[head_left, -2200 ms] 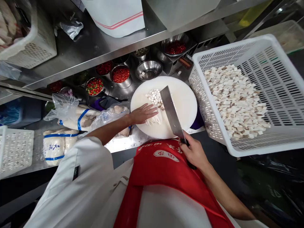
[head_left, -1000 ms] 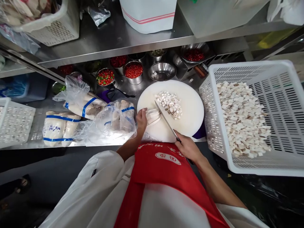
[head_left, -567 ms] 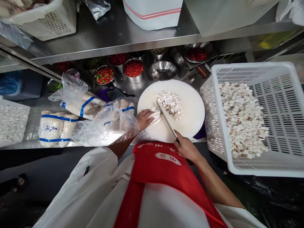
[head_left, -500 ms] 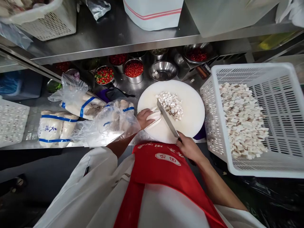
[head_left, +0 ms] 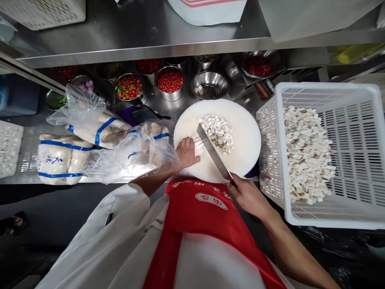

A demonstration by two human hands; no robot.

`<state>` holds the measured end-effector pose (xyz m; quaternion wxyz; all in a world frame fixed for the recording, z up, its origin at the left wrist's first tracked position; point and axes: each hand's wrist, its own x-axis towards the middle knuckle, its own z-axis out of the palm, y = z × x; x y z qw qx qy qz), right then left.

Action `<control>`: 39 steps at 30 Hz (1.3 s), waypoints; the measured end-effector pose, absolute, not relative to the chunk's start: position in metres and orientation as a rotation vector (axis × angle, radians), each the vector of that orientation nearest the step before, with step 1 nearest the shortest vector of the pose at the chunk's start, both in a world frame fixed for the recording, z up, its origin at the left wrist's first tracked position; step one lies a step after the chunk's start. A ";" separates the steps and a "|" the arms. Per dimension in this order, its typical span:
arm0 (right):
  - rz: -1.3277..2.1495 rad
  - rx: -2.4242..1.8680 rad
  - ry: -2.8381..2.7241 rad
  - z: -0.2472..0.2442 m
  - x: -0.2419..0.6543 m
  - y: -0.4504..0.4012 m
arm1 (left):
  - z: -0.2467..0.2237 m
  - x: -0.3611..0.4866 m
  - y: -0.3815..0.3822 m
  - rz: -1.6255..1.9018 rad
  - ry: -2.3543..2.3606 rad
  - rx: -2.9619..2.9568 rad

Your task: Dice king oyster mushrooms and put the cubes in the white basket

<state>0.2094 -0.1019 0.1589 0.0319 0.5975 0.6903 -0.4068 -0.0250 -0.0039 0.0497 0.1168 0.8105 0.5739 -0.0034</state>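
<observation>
A round white cutting board (head_left: 243,160) lies in front of me, bearing a pile of small white diced pieces (head_left: 221,130). My left hand (head_left: 187,152) presses on white sliced strips (head_left: 198,146) at the board's left side, its fingers bent together over them. Wrapped around the handle of a long knife (head_left: 214,153) is my right hand (head_left: 248,193), at the board's lower right edge. The blade slants up and left, between the strips and the diced pile, with its tip near the pile's left side.
A white basket (head_left: 281,160) of diced pieces (head_left: 309,156) stands at the right. Plastic-wrapped bundles (head_left: 61,160) lie at the left. Behind the board are a steel bowl (head_left: 210,85) and a pot of chopped red peppers (head_left: 170,81), below a metal shelf (head_left: 144,52).
The view has shifted a little. My left hand has turned flatter over the strips, its thumb now pointing right near the board's lower left. My right hand still holds the knife.
</observation>
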 end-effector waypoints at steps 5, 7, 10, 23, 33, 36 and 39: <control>-1.076 1.746 2.091 0.140 0.199 -0.068 | 0.050 -0.028 -0.001 0.009 1.574 2.440; -1.008 1.757 2.098 0.124 0.183 -0.048 | 0.049 -0.030 0.000 0.019 1.538 2.450; -0.944 1.799 2.143 0.106 0.163 -0.025 | 0.051 -0.034 0.002 0.014 1.529 2.415; -1.243 1.788 2.088 0.165 0.208 -0.087 | 0.047 -0.039 -0.018 0.049 1.681 2.234; -0.997 1.774 2.173 0.102 0.153 -0.026 | 0.036 -0.038 -0.023 0.247 1.702 2.240; -1.032 1.830 2.205 0.109 0.161 -0.032 | 0.030 -0.048 -0.024 0.447 1.673 2.188; -1.098 1.835 2.205 0.133 0.178 -0.053 | 0.025 -0.061 -0.019 0.606 1.474 2.220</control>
